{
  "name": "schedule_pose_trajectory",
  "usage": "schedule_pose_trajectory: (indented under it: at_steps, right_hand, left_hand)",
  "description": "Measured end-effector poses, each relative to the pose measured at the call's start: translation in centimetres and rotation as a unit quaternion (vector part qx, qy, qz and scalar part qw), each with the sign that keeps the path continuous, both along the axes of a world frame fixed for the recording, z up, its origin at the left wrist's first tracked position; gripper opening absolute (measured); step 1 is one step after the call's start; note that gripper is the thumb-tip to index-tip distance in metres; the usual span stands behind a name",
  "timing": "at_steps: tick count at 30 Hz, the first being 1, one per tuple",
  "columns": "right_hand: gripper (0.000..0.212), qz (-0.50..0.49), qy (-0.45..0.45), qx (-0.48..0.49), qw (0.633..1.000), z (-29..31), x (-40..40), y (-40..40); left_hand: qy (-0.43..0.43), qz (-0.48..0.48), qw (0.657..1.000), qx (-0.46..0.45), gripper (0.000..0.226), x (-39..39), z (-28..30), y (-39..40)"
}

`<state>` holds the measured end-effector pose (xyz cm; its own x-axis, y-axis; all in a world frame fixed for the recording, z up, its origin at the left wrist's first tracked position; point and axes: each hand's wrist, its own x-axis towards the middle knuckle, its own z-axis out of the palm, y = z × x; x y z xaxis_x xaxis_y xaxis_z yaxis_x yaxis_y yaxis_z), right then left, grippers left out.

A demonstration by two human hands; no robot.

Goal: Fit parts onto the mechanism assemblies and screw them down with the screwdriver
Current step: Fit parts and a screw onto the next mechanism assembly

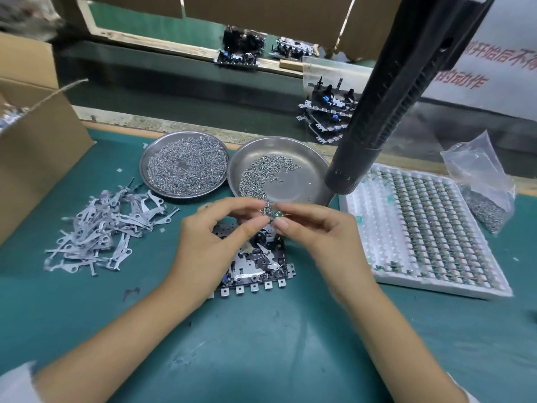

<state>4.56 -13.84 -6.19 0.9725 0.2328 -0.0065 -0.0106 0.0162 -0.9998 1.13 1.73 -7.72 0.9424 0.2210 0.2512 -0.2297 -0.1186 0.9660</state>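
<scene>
A black and silver mechanism assembly (257, 263) lies flat on the green mat in front of me. Just above it, my left hand (209, 239) and my right hand (316, 231) meet fingertip to fingertip. Together they pinch a small metal part with a green piece (271, 212). A black electric screwdriver (389, 94) hangs down at the right, its tip hidden behind my right hand. Neither hand touches the screwdriver.
Two steel dishes of screws (183, 164) (279, 170) stand behind the assembly. Several flat metal levers (107, 225) lie piled at left. A white tray of small parts (421, 228) and a plastic bag (482, 184) sit at right. A cardboard box (32, 141) stands at left. More assemblies (328, 112) are stacked behind.
</scene>
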Motion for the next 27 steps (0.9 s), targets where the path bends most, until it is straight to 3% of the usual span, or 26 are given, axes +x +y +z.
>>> schedule_pose_trajectory:
  at_steps: [22,27]
  right_hand:
    - [0.016,0.01,-0.032,0.022,0.999,-0.82,-0.32,-0.01]
    - [0.018,0.015,-0.044,0.0,0.999,-0.83,-0.64,-0.19]
  left_hand:
    - [-0.014,-0.007,0.997,0.072,0.014,-0.02,0.04,-0.04]
    - [-0.072,-0.011,0.987,0.141,0.014,0.15,0.22,0.09]
